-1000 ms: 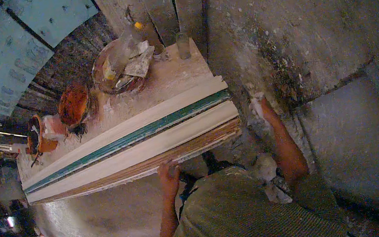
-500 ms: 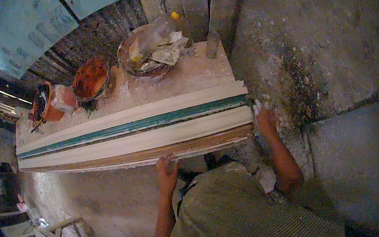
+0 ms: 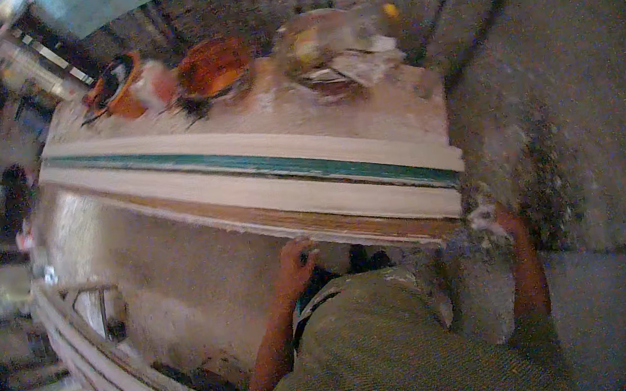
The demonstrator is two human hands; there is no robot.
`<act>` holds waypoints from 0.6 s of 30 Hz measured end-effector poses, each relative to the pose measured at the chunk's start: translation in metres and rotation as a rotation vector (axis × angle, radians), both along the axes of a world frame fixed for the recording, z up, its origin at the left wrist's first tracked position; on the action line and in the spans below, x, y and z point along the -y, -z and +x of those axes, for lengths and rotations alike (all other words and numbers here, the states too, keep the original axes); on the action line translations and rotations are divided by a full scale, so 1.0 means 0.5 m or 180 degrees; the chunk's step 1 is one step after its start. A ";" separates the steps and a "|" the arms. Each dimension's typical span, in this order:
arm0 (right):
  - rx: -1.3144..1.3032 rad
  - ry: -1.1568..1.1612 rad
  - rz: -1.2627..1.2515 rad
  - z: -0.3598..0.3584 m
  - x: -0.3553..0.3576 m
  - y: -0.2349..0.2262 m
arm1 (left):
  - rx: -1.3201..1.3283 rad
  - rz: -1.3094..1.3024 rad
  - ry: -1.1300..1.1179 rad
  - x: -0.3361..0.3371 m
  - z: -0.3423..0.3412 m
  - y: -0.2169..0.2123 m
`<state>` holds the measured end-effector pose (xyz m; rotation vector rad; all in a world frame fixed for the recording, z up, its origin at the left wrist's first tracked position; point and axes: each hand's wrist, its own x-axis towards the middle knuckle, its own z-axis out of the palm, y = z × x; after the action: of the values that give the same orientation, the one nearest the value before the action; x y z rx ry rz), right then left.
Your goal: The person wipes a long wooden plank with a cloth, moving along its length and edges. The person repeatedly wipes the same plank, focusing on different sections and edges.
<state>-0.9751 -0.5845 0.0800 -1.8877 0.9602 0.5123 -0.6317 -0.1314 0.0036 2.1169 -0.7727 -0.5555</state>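
Observation:
Long, narrow wooden strips lie side by side across the table (image 3: 428, 101): pale coated strips (image 3: 264, 191), a dark green strip (image 3: 260, 163) between them, and a bare brown wood edge (image 3: 308, 216) at the front. My left hand (image 3: 296, 263) is by the front edge, fingers bent and thumb apart, with nothing visible in it. Beyond the strips' right end, my right hand (image 3: 507, 221) is closed round a small, whitish, crumpled-looking thing (image 3: 484, 217). Motion blur hides what that is.
Along the table's back stand an orange container (image 3: 121, 94), a reddish-orange bowl (image 3: 213, 69) and a wide basin (image 3: 294, 69) heaped with papers and a yellow-capped clear bottle (image 3: 376, 20). Long pale frame pieces (image 3: 103, 364) stand at lower left. Debris litters the floor (image 3: 543, 161) at right.
My view has turned, so the strips now slant down to the right. My right hand remains beyond their right end; my left hand stays by the front edge, now seeming slightly off it.

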 end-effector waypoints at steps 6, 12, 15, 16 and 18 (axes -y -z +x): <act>0.0655 -0.0945 -0.0231 0.164 -0.054 0.086 | 0.0372 -0.0219 -0.0146 -0.005 -0.025 -0.034; 0.1382 -0.1008 -0.0217 0.408 -0.251 0.135 | 0.0292 -0.0305 -0.0557 -0.025 -0.012 -0.022; 0.1419 -0.1201 -0.0364 0.546 -0.367 0.131 | 0.0055 -0.0650 -0.0692 -0.038 0.019 0.034; 0.1311 -0.1164 -0.0452 0.593 -0.404 0.128 | -0.0059 -0.0817 -0.0720 -0.047 0.025 0.049; 0.1020 -0.1059 -0.0626 0.681 -0.472 0.124 | -0.0397 -0.0971 -0.1044 -0.063 0.038 0.064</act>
<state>-0.6346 -0.3483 0.0182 -2.2405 0.5026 0.2991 -0.6128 -0.0998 -0.0284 1.8540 -0.3985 -0.3624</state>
